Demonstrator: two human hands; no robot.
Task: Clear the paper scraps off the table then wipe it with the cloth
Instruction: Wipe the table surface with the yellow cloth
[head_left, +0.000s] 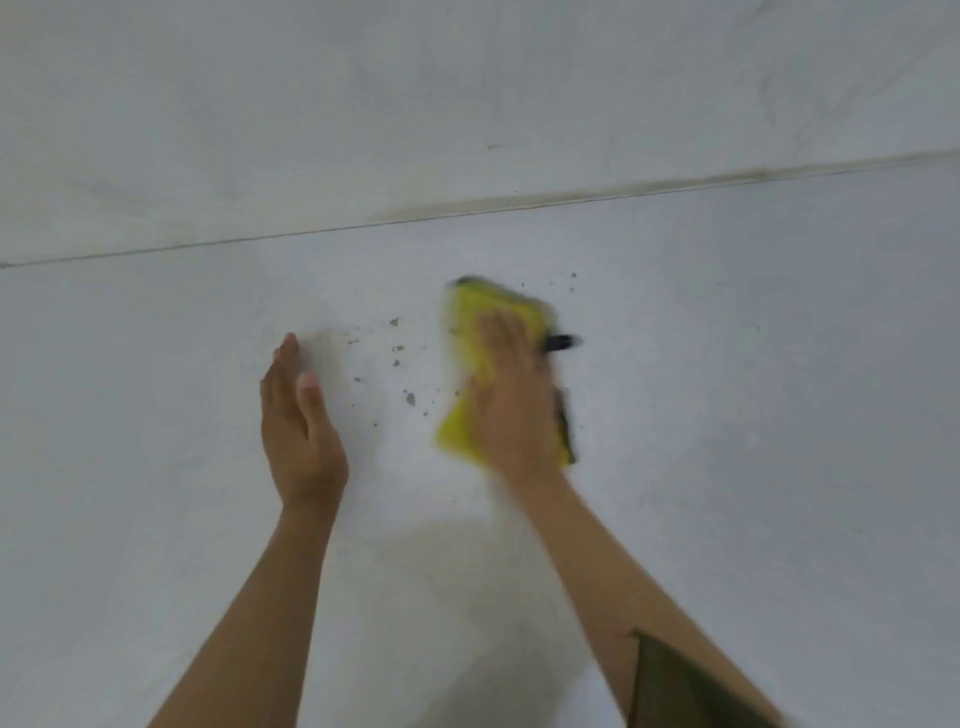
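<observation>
Spreading across nearly the whole view is a pale grey-white table (156, 364), smooth and matte, with a thin dark seam (467, 210) running from the left edge up toward the right; beyond it lies more of the same pale surface. On the left, the left hand (298, 421) stands on its outer edge with straight fingers held together and the thumb relaxed, holding nothing. Just to its right, small brownish scraps (410, 399) lie scattered on the table, between the two hands. Further right sits the cloth (467, 317), bright yellow with a dark edge along its right side, crumpled and blurred. The right hand (511, 400) lies flat on top of the cloth, fingers straight and pressing it to the table. An olive sleeve (675, 686) shows at the lower right.
</observation>
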